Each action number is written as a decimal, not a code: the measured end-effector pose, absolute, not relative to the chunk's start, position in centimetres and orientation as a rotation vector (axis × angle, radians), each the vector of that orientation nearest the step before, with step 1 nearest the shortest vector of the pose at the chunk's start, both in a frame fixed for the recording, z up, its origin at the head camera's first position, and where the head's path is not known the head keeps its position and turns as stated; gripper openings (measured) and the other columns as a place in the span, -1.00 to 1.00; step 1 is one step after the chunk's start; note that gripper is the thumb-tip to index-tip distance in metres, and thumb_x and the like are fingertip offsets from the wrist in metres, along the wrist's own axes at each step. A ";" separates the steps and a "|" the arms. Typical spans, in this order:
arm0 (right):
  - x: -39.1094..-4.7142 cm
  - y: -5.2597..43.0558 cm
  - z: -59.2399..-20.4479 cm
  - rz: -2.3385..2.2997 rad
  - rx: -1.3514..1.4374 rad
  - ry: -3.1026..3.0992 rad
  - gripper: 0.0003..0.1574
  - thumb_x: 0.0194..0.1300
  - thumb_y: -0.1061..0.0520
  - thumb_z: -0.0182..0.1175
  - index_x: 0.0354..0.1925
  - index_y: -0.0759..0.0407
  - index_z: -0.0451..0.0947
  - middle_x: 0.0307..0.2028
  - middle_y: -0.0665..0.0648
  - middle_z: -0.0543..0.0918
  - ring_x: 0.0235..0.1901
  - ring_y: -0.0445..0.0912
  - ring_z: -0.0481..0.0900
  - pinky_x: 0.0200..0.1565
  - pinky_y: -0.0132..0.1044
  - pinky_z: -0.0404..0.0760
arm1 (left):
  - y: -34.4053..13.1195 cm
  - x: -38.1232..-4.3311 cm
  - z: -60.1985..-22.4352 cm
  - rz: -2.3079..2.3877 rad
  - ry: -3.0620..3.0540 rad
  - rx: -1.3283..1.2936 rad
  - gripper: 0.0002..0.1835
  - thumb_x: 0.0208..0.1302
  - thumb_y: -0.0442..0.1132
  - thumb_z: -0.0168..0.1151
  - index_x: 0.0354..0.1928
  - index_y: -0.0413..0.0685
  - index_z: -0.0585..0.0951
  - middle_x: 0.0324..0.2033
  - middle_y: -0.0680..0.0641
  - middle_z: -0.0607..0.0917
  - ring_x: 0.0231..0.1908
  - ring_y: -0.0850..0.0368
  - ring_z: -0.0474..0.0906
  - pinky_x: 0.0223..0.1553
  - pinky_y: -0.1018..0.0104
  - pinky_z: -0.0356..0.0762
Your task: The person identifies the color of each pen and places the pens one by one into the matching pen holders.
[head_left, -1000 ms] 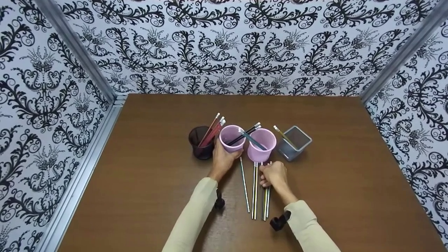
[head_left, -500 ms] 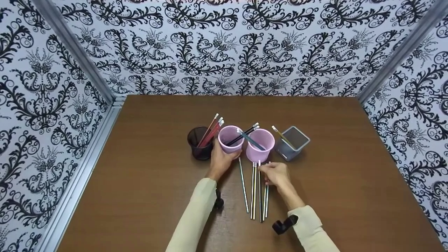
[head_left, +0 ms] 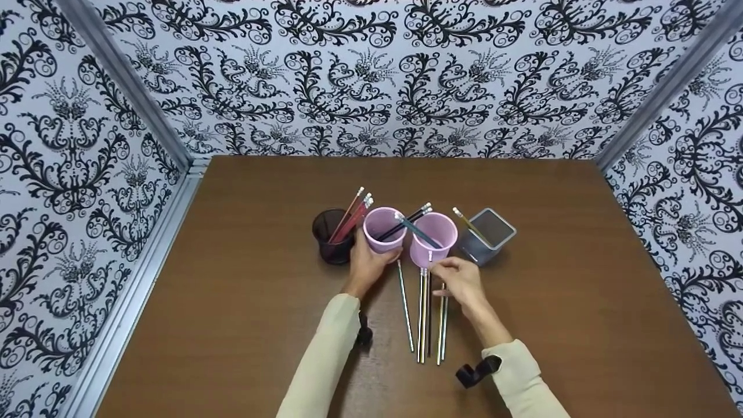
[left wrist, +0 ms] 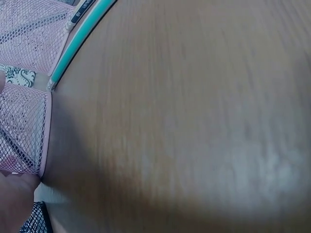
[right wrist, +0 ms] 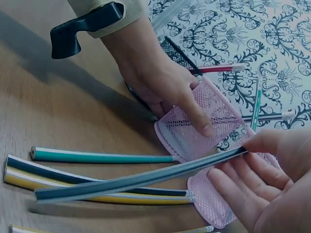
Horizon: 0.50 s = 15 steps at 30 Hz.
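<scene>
My left hand (head_left: 365, 261) grips the left pink mesh cup (head_left: 384, 248), which holds black pencils with white erasers. In the right wrist view its thumb lies along the mesh wall. My right hand (head_left: 461, 281) pinches a dark pencil (right wrist: 136, 180) near its eraser end; the pencil is lifted off the table, its other end pointing toward me. Just beyond that hand stands the right pink mesh cup (head_left: 421, 255), with green pencils (head_left: 424, 233) leaning in it. Below the cups lie a green pencil (right wrist: 102, 155) and several black and yellow pencils (right wrist: 97, 187).
A dark mesh cup (head_left: 334, 252) with red pencils (head_left: 351, 220) stands to the left. At the right is a square grey mesh holder (head_left: 479, 252) containing a yellow pencil (head_left: 471, 226). Patterned walls (head_left: 371, 87) bound the brown table (head_left: 244, 278).
My right hand has drawn a dark pencil from the loose ones and raised it toward the right pink cup. My left hand stays on the left pink cup.
</scene>
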State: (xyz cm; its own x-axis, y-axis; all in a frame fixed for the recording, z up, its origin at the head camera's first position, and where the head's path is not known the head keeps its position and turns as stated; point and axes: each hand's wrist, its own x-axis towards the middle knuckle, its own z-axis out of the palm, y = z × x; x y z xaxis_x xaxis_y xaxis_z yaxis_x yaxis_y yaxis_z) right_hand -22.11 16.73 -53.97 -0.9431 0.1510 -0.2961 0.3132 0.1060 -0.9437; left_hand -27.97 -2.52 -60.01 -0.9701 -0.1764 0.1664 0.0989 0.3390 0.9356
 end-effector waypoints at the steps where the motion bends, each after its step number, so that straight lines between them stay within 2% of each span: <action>1: -22.1 16.7 -53.8 -1.992 0.462 2.229 -0.70 0.26 0.23 0.31 -0.09 0.43 0.63 -0.35 0.11 0.75 -0.37 -0.11 0.66 -0.43 -0.27 0.74 | -2.5 -28.0 -60.0 -1.679 -2.359 0.065 -0.02 -0.14 -0.13 0.63 0.35 -0.14 0.33 0.17 -0.26 0.63 0.18 -0.20 0.59 0.25 -0.03 0.51; 8: -22.3 16.5 -52.1 -2.150 0.416 2.167 -0.72 0.27 0.31 0.31 -0.06 0.43 0.58 -0.35 0.15 0.76 -0.41 -0.09 0.66 -0.45 -0.25 0.74 | -2.5 -28.0 -60.1 -1.672 -2.339 0.025 -0.02 -0.15 -0.14 0.64 0.34 -0.14 0.32 0.14 -0.28 0.66 0.14 -0.19 0.63 0.21 -0.02 0.54; 15: -23.0 16.6 -49.8 -2.272 0.322 2.269 -0.57 0.25 0.31 0.32 0.08 0.40 0.54 -0.35 0.02 0.70 -0.53 -0.18 0.66 -0.41 -0.15 0.75 | -2.6 -28.1 -60.0 -1.696 -2.348 0.035 0.00 -0.17 -0.14 0.66 0.35 -0.13 0.32 0.13 -0.28 0.66 0.13 -0.16 0.63 0.22 0.01 0.54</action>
